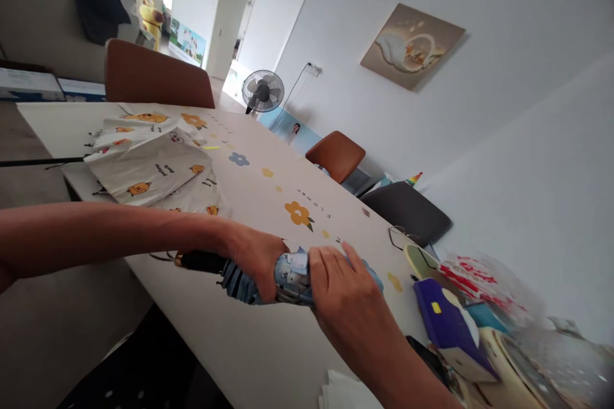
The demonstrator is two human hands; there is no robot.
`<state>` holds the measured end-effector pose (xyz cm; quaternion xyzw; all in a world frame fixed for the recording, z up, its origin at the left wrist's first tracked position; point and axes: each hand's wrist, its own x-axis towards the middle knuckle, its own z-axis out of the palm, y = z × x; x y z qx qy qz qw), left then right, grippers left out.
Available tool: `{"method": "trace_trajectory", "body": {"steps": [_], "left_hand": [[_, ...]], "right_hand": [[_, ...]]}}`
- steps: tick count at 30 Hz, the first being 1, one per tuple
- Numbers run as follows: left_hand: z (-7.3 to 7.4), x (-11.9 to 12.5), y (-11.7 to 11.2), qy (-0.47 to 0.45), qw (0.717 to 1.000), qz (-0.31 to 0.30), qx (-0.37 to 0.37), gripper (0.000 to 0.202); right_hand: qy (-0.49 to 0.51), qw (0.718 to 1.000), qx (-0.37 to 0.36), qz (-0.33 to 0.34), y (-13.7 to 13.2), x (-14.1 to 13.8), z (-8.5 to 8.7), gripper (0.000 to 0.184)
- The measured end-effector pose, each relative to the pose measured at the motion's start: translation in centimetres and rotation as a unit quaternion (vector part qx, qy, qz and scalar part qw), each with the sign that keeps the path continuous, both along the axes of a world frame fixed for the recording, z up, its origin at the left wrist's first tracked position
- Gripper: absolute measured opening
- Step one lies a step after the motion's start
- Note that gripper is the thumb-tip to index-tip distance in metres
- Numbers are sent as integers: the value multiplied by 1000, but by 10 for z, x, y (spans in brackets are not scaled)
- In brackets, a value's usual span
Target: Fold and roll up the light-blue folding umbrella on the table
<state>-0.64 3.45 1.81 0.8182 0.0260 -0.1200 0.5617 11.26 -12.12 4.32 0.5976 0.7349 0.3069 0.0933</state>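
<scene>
A folded blue umbrella (293,276) with printed pictures on its cloth lies across my two hands, just over the near side of the table. Its black handle (204,261) points left, partly behind my left wrist. My left hand (256,257) is wrapped around the gathered cloth near the handle. Farther along, my right hand (346,284) is closed over the other end, its fingers pressed on the cloth and hiding much of it. Beyond my left forearm, a white umbrella (158,163) with yellow ducks lies loosely folded on the table.
The white table (259,140) carries flower prints. A purple box (453,326), glasses (403,238) and plastic bags (494,287) crowd its right side. White tissues (348,391) lie at the near edge. Brown chairs (158,77) and a fan (263,91) stand beyond.
</scene>
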Motion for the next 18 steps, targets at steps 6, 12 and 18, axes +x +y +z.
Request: {"method": "trace_trajectory", "body": {"steps": [6, 12, 18], "left_hand": [[7, -8, -26, -68, 963, -28, 259, 23], [8, -5, -34, -212, 902, -79, 369, 18], [7, -7, -43, -251, 850, -101, 452, 17]], "right_hand": [[265, 929, -213, -145, -14, -16, 10, 16], [581, 735, -306, -168, -21, -2, 9, 13], [758, 464, -386, -247, -30, -5, -6, 23]]}}
